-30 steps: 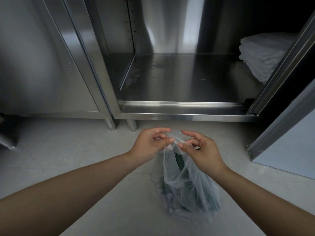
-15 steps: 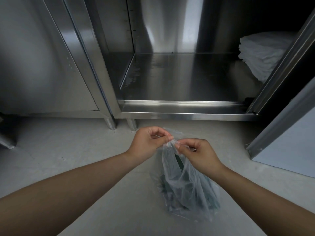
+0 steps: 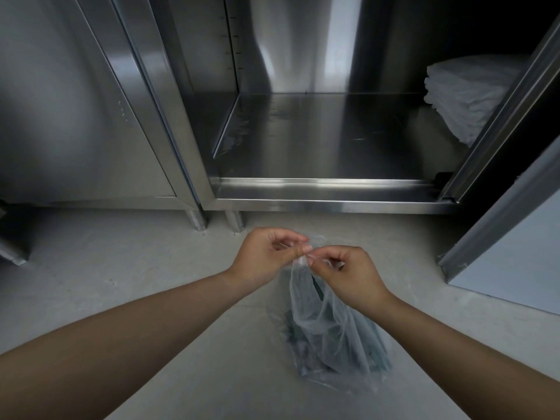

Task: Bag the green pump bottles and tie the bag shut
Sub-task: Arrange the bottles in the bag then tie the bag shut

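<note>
Hands closed in since a second ago: left hand and right hand now pinch the bag neck, fingertips touching. Bag on floor at 5 o'clock, green bottles inside. Towels at 2 o'clock.

The concrete floor left of the bag gives open passage up to the cabinet legs. The bag stands on the floor below the left hand and right hand, which pinch its neck. Ahead, the steel shelf is reachable through the open front. A stack of folded white cloths occupies its right rear. The closed door panel blocks the left; the slanted door frame bounds the right.
</note>
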{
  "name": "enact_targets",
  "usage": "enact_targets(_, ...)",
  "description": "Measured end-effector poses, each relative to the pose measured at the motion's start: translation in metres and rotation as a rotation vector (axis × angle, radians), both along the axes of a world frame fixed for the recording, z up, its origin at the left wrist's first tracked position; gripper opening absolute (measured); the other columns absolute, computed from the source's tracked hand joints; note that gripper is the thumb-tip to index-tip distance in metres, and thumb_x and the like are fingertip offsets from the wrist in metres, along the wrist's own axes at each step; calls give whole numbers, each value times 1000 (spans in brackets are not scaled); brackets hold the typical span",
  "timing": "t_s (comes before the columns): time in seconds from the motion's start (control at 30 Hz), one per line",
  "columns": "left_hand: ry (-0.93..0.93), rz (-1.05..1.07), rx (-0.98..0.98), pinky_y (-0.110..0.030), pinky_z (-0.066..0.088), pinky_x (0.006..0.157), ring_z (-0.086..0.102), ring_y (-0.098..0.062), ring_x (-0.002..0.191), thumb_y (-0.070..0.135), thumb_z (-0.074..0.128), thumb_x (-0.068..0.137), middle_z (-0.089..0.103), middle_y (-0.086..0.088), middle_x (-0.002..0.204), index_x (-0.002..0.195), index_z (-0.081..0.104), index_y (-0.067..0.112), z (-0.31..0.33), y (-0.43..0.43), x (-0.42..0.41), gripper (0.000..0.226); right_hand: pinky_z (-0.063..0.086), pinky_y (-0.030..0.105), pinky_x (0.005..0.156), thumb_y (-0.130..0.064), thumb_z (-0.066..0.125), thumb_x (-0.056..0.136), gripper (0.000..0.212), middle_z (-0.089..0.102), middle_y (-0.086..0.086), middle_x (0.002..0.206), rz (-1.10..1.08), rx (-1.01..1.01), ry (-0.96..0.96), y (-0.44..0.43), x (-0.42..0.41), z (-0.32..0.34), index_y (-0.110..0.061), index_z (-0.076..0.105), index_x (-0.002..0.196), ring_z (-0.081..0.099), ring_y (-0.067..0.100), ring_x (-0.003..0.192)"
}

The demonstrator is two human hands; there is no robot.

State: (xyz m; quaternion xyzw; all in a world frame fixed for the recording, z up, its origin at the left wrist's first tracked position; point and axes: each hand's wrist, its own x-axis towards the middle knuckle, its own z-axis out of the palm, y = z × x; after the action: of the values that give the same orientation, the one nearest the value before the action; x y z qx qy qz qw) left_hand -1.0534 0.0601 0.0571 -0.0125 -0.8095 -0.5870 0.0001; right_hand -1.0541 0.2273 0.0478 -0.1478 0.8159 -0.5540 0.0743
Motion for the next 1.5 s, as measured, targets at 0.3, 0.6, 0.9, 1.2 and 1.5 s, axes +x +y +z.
enact_targets(0.3,-65,17,64,-17,46,50,56,-7,48,20,80,65,64,0,58,68,67,13,3,8,0,15,45,11,66,-15,73,77,21,73,-2,85,32,-98,24,10,3,4,-22,71,97,64,3,76)
enact_targets(0.6,-199,-72,166,-16,52,53,60,-4,49,10,73,74,66,6,53,72,62,13,2,8,1,12,55,29,76,-17,71,79,10,75,-9,84,21,-117,55,15,2,2,-24,74,85,68,8,80)
enact_targets(0.9,-59,-93,13,-15,53,70,69,-6,72,6,75,73,72,5,75,85,73,12,2,9,1,14,46,10,63,-12,63,87,5,67,-3,75,-117,-118,-11,20,-4,-1,-15,65,83,60,1,67)
enact_targets(1.2,59,-81,-133,-9,49,73,66,3,76,23,73,77,71,12,86,98,73,18,1,24,5,22,46,15,53,-18,61,88,2,63,-7,56,-206,-163,-4,21,-2,-2,-17,63,87,58,8,55)
enact_targets(1.5,100,-29,-157,-8,48,68,66,2,71,22,73,76,71,12,78,87,75,19,1,27,3,11,45,12,59,-22,65,85,11,65,-4,59,-154,-119,12,24,-5,-3,-23,65,96,59,6,58)
